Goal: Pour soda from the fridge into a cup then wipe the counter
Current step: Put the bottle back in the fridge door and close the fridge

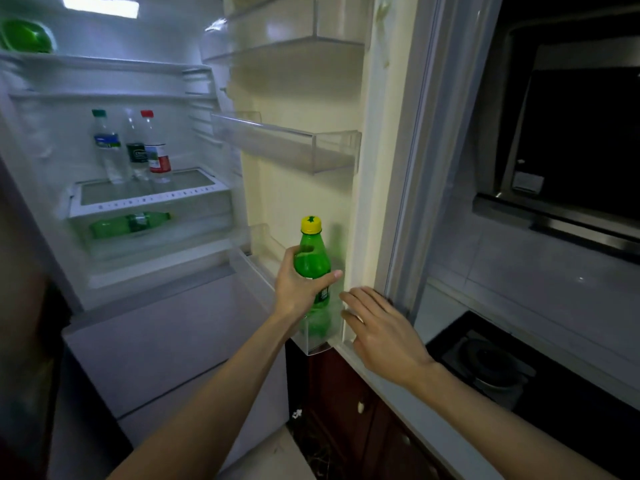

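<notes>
A green soda bottle (312,258) with a yellow cap stands upright in the lowest clear bin (313,341) of the open fridge door (363,202). My left hand (298,285) is wrapped around the bottle's middle, thumb on the left and fingers on the right. My right hand (381,330) rests with spread fingers on the door's inner edge, just right of the bottle, holding nothing. No cup and no cloth are in sight.
Inside the fridge three clear bottles (133,147) stand on a shelf, and another green bottle (130,223) lies in the drawer below. A green bowl (27,36) sits top left. To the right are a counter with a black gas hob (491,365) and a range hood (571,133).
</notes>
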`<state>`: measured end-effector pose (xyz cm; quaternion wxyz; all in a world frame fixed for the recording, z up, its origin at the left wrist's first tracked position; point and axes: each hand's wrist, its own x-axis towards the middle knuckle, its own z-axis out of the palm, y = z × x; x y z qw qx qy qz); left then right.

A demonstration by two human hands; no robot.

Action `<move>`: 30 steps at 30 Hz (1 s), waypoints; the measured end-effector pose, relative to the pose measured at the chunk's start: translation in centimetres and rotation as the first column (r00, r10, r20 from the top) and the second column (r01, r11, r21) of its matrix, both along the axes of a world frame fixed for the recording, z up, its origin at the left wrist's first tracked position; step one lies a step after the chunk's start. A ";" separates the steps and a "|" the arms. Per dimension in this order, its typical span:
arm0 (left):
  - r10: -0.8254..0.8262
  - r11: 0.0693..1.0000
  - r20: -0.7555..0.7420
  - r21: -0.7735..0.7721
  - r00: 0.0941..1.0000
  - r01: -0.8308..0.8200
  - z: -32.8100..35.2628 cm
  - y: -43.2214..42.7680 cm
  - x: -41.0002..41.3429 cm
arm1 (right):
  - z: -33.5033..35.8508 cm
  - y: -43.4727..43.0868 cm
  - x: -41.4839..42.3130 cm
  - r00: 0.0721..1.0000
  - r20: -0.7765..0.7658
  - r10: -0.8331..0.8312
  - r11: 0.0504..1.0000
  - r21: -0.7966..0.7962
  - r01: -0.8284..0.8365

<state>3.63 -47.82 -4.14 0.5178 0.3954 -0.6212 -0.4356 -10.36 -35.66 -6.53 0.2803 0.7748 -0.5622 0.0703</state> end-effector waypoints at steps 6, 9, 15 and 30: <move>-0.031 0.999 0.054 0.030 0.998 0.029 0.2 -0.3 -1.4 | 0.0 -0.3 -1.7 1.000 0.008 0.006 1.000 -0.014 -0.006; -0.089 0.993 0.056 0.078 0.994 0.085 0.3 -0.7 -1.4 | 0.2 -0.5 -2.3 1.000 0.016 0.019 0.999 -0.031 -0.018; -0.183 0.978 0.153 0.126 0.971 0.164 0.2 -0.6 -1.7 | 0.6 -0.8 -3.4 0.999 0.042 0.026 0.999 -0.033 -0.025; 0.052 0.992 0.288 -0.128 0.956 -0.015 -2.8 1.6 1.0 | 2.8 -1.6 -5.9 0.948 0.226 0.223 0.950 -0.271 -0.158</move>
